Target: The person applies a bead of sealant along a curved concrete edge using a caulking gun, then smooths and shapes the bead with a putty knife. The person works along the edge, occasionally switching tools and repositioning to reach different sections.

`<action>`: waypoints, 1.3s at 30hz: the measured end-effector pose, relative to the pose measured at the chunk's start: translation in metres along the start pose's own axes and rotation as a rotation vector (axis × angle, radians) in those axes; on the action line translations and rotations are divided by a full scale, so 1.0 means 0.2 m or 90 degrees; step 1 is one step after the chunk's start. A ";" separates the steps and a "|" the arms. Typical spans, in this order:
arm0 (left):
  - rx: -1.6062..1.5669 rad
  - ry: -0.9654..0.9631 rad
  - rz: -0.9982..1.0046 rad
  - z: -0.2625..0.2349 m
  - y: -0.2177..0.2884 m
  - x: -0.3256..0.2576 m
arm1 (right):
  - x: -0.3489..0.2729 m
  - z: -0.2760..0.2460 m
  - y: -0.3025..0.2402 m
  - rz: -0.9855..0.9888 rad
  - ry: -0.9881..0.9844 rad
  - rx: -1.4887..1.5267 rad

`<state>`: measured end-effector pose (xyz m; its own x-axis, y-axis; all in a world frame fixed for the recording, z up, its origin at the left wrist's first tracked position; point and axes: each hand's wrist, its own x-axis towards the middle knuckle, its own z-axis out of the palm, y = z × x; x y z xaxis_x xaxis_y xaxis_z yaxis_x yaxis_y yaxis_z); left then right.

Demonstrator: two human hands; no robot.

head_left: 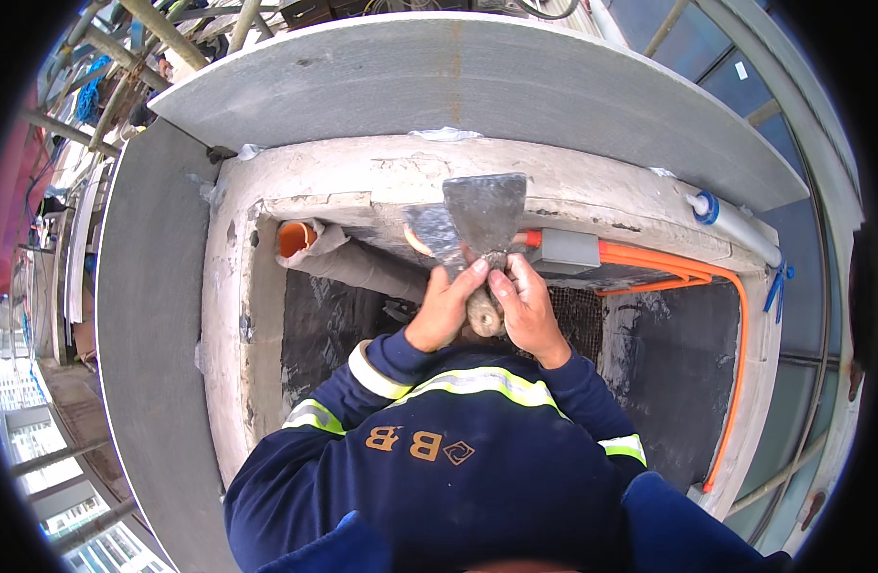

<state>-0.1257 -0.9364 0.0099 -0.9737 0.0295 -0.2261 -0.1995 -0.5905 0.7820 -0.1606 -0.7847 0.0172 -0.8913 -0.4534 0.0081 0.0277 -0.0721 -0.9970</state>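
In front of my chest I hold two broad-bladed putty knives close together, blades pointing away from me. The left putty knife (431, 229) has a shiny, smeared blade and rises from my left hand (443, 307), whose fingers are closed. Its handle is mostly hidden. The right putty knife (486, 205) has a wider grey blade that overlaps the other one. My right hand (531, 312) is closed by its neck, the thumb near my left thumb. A worn, round-ended handle (485, 313) shows between my palms; I cannot tell which knife it belongs to.
A pale concrete rim (334, 158) surrounds a dark recess, with grey boards (477, 76) standing beyond and at left. Inside are a wrapped orange pipe (362, 267), a grey junction box (568, 250) and orange conduit (740, 382). A white pipe (744, 234) crosses the right rim. Scaffold poles (167, 31) stand far left.
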 end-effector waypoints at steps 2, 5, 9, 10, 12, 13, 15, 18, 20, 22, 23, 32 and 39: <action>0.242 0.073 0.221 -0.12 0.14 0.00 | 0.04 -0.02 0.03 0.051 -0.002 -0.009; 0.505 0.233 0.502 -0.32 0.51 0.07 | 0.12 -0.09 0.07 0.116 0.061 -0.170; 0.786 0.383 0.820 -0.44 1.19 0.25 | 0.22 -0.14 0.05 -0.140 0.069 -0.472; 0.835 0.434 0.923 -0.43 1.35 0.34 | 0.26 -0.14 0.03 -0.175 0.053 -0.476; 0.911 0.438 0.896 -0.39 1.58 0.52 | 0.28 -0.12 -0.02 -0.033 0.074 -0.454; 0.984 0.430 0.871 -0.37 1.67 0.62 | 0.29 -0.09 -0.04 -0.020 0.069 -0.579; 1.122 0.406 0.767 -0.36 1.79 0.79 | 0.31 -0.06 -0.07 -0.040 0.087 -0.779; 1.114 0.381 0.631 -0.42 1.81 0.90 | 0.26 -0.04 -0.12 -0.007 0.051 -0.798; 1.099 0.408 0.560 -0.45 1.80 0.94 | 0.23 -0.01 -0.15 -0.066 0.062 -0.827; 1.067 0.420 0.321 -0.48 1.83 0.98 | 0.17 0.03 -0.17 0.011 0.064 -0.818; 1.082 0.365 0.591 -0.52 1.86 0.99 | 0.16 0.06 -0.18 -0.004 0.045 -0.792; 1.075 0.296 0.704 -0.57 1.83 1.04 | 0.25 0.29 -0.25 -0.105 -0.103 -0.573; 1.078 0.302 0.736 -0.56 1.82 1.01 | 0.31 0.44 -0.13 -0.328 -0.175 -0.660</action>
<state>-0.3832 -1.2356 0.1837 -0.6566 -0.0455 0.7528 0.1837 0.9585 0.2182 -0.1761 -0.8891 0.0512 -0.5601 -0.7658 0.3161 -0.7972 0.3944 -0.4572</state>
